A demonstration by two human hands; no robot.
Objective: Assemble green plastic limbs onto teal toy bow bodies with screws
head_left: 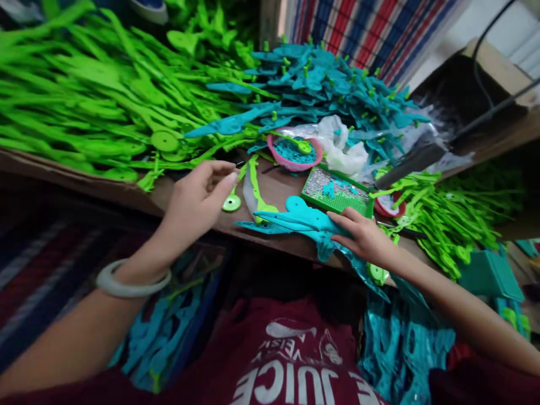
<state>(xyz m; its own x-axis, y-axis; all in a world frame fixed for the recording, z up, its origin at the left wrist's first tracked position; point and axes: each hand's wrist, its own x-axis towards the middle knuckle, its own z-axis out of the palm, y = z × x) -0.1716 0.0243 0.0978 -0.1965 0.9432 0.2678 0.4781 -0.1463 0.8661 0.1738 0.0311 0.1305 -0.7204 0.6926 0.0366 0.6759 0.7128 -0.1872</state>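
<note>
My left hand is over the left part of the work surface, thumb and forefinger close together; whatever is between them is too small to make out. Just beyond those fingertips is a green strip with a round disc. Flat teal bird-like pieces lie at the front edge, overlapping each other. My right hand grips their right end, fingers on top. Another green piece lies between my hands, partly behind the teal ones. Behind my right hand stands a green tray of small metal parts with some teal bits.
Green parts are heaped at the left, more at the right. A teal pile fills the back. A pink basket, a red basket and a grey bar stand nearby. Teal pieces lie below the edge.
</note>
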